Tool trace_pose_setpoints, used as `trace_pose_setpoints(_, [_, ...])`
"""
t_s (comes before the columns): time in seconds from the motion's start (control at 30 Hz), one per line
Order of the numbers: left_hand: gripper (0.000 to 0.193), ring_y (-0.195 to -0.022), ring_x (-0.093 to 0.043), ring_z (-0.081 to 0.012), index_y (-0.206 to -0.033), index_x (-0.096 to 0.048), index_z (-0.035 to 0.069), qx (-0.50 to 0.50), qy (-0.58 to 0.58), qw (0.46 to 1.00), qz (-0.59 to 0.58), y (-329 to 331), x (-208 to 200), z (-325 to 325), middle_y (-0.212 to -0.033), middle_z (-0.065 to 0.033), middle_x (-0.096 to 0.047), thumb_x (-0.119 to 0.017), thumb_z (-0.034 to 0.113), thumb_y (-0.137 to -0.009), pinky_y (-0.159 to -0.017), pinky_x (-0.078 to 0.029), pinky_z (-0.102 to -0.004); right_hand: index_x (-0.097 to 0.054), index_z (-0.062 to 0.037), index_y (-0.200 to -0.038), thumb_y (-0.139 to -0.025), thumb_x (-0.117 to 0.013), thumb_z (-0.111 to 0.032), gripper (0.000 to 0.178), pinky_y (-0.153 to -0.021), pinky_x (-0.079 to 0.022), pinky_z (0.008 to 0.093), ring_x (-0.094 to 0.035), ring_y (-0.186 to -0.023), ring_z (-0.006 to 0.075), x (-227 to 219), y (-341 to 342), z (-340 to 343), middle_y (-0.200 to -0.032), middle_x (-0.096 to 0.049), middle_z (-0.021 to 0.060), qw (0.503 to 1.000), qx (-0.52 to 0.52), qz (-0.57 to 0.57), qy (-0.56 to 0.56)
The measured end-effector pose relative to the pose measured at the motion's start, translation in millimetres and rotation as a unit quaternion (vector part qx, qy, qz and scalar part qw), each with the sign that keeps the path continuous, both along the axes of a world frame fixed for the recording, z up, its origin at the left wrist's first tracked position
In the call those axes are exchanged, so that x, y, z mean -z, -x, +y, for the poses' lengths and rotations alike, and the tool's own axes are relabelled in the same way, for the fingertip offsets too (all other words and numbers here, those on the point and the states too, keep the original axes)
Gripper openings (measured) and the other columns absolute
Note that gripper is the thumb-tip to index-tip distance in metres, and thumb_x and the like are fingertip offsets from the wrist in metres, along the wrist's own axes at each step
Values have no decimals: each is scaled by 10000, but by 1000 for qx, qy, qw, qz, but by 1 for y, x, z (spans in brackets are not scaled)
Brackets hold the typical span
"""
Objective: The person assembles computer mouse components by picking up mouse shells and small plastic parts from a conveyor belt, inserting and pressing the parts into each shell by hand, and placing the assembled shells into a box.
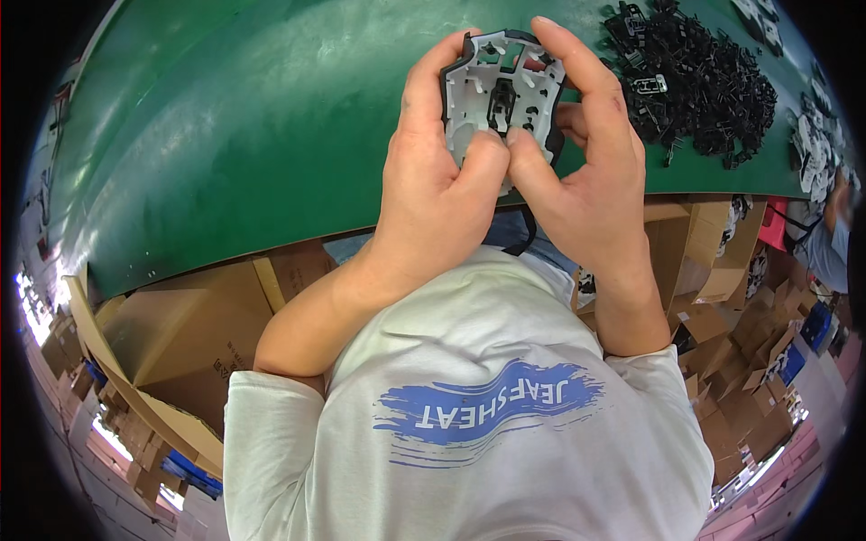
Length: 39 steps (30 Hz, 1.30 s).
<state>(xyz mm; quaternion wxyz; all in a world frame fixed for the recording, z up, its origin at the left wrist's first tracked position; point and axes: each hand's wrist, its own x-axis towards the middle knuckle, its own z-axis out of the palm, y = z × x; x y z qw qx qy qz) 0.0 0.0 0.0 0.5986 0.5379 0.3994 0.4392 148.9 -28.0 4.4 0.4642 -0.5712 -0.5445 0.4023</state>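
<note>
Both hands hold a moulded plastic housing shell point(467, 97), white inside with a black rim, its hollow side facing up. My left hand point(428, 176) wraps its left edge, fingers behind and along the rim. My right hand point(591, 167) grips the right edge, the index finger reaching the top corner. Both thumbs press close together at the lower middle, by the lower end of a small black plastic part point(502, 101) seated in the shell. Posts and cut-outs show in the white inner face. The shell's underside and some fingertips are hidden.
A green tabletop point(253, 135) lies under the shell. A heap of small black plastic parts point(699, 90) sits at the right, with white-and-black shells point(812, 149) beyond it. Cardboard boxes point(189, 320) stand below the table's near edge on both sides. Part of another person point(825, 239) shows at far right.
</note>
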Motion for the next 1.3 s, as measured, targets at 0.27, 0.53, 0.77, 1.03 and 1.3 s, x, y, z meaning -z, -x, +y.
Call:
trace_pose_setpoints(0.27, [667, -1208, -640, -216, -1564, -366, -21, -15, -43, 996, 80, 6, 14, 1, -1359, -162, -617, -493, -77, -911, -1056, -516, -353, -460, -33, -1578, -879, -642, 45, 727, -1057, -530, 416, -611, -1290, 366, 11, 5, 1, -1492, -548, 178, 995, 24, -51, -76])
trace_pose_setpoints(0.53, [614, -1023, -729, -364, -1522, -353, -27, -39, -118, 987, 106, 1, 32, -2, -1212, -257, -689, -527, -44, -933, -901, -576, -434, -436, -76, -1603, -873, -656, 12, 768, -981, -563, 443, -639, -1197, 418, 11, -2, 4, -1435, -544, 220, 984, -7, -143, -107])
trace_pose_setpoints(0.77, [658, -1237, -630, -225, -1551, -378, -15, 0, 97, 995, 39, 29, -17, -4, -1394, -155, -603, -531, -55, -912, -1049, -513, -346, -424, -11, -1611, -868, -726, -2, 802, -1102, -489, 399, -577, -1323, 301, -21, -6, 2, -1559, -498, 200, 990, -115, -70, -35])
trace_pose_setpoints(1.03, [793, -1221, -682, -433, -1610, -319, -40, -157, 233, 949, -145, 155, -104, -56, -1452, -260, -582, -564, 10, -857, -1007, -608, -520, -737, -72, -1267, -915, -788, -193, 376, -792, -563, 403, -710, -846, 304, -41, -66, 41, -975, -727, 126, 909, -72, -401, -82])
trace_pose_setpoints(1.3, [580, -1255, -661, -343, -1574, -394, 42, -456, -20, 885, 87, 299, -202, -128, -1465, -178, -594, -521, 55, -1009, -879, -612, -418, -740, -36, -1215, -1026, -671, -150, 232, -875, -556, 420, -721, -997, 362, -17, -109, 60, -1100, -745, 154, 849, -148, -503, -69])
